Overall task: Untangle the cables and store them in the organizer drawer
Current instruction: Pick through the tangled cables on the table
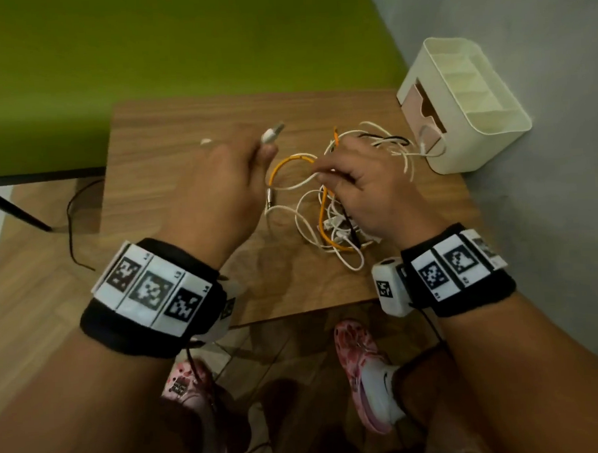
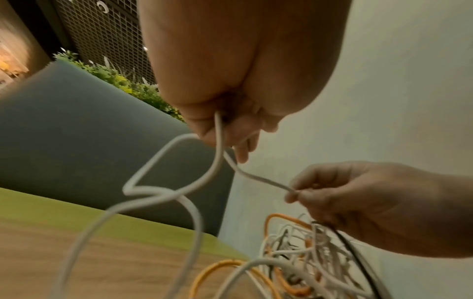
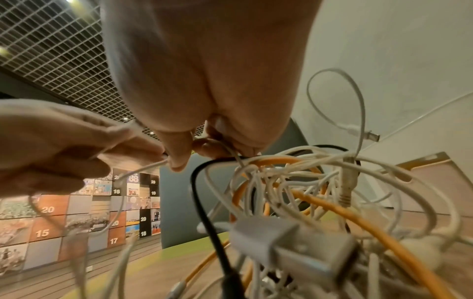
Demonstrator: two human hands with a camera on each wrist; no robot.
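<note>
A tangle of white, orange and black cables (image 1: 328,221) lies on the small wooden table (image 1: 170,136). My left hand (image 1: 263,152) is raised left of the tangle and grips a white cable (image 2: 163,194), whose USB plug (image 1: 273,133) sticks out past the fingers. Over the tangle, my right hand (image 1: 323,177) pinches the same white cable (image 2: 266,182) a short way along, with more strands hanging under its fingers (image 3: 179,161). An orange cable (image 1: 289,161) loops between the two hands. The cream organizer (image 1: 473,92) stands at the table's far right corner, its pink drawer (image 1: 423,113) pulled open.
One thin white cable (image 1: 431,145) hangs out of the drawer. A small white piece (image 1: 205,141) lies left of the plug. A grey wall runs along the table's right side, a green surface lies behind, and a black cord (image 1: 71,215) trails on the floor at left.
</note>
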